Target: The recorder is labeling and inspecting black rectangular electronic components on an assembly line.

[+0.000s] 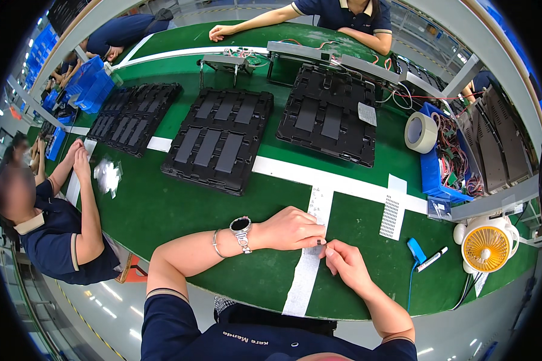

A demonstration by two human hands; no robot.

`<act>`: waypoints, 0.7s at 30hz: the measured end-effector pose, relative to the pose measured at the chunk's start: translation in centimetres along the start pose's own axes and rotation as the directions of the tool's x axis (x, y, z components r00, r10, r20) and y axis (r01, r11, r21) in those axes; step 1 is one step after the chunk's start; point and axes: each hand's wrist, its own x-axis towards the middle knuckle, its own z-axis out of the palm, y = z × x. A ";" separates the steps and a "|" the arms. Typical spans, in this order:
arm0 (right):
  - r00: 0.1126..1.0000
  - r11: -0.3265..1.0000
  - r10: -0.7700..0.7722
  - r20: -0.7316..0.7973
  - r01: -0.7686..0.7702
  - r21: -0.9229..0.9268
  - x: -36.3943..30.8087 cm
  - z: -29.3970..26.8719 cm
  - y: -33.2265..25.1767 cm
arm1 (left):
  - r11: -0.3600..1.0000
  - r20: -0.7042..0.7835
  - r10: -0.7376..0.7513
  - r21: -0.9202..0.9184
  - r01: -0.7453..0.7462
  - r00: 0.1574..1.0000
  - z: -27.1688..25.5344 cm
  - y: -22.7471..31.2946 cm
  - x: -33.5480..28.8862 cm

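Note:
My left hand (292, 228), with a watch (241, 225) and a bracelet on its wrist, reaches over a white strip (308, 275) on the green table. Its fingers are closed, and a small black piece (320, 242) shows at their tips. Close beside it, my right hand (347, 265) is closed in a pinch. Its thumb and forefinger point at the black piece, and whatever they hold is too small to make out. Farther off lie black trays (190, 175) with flat dark grey pieces in their slots.
At right are a label sheet (392, 210), a blue clip with a cord (415, 249), a marker (432, 259), a small fan (486, 248), a tape roll (421, 132) and a blue bin (430, 174) of wires. Co-workers sit at left and across. Metal frames stand behind.

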 end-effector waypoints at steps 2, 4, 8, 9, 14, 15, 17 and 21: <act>1.000 1.000 0.003 -0.001 -0.003 -0.002 0.0 0.0 0.0 | 1.000 0.000 -0.001 -0.003 0.001 1.000 0.0 0.0 0.0; 1.000 1.000 0.000 0.002 0.000 -0.006 0.0 0.0 0.1 | 1.000 0.000 -0.002 -0.003 0.002 1.000 -0.1 0.0 0.0; 0.999 0.999 0.029 0.025 -0.028 -0.037 0.0 -0.1 -0.3 | 1.000 -0.003 0.001 -0.008 -0.001 1.000 0.0 0.0 0.0; 0.999 0.999 0.029 0.025 -0.028 -0.036 0.0 -0.1 -0.4 | 1.000 -0.003 0.001 -0.009 -0.001 1.000 0.0 0.0 0.0; 0.999 0.999 0.026 0.026 -0.025 -0.038 0.0 -0.1 -0.5 | 1.000 0.014 -0.004 -0.002 0.004 1.000 -0.1 0.0 0.0; 0.999 0.999 0.029 0.025 -0.028 -0.037 0.0 -0.1 -0.4 | 1.000 0.016 -0.004 -0.006 0.004 1.000 -0.1 0.0 -0.1; 0.999 0.999 0.035 0.024 -0.034 -0.036 0.0 -0.1 -0.2 | 1.000 0.013 -0.002 -0.008 0.002 1.000 0.0 0.0 0.0; 0.999 0.998 0.035 0.022 -0.034 -0.048 0.0 -0.1 -0.2 | 1.000 0.021 -0.014 -0.001 0.014 1.000 0.0 -0.1 -0.1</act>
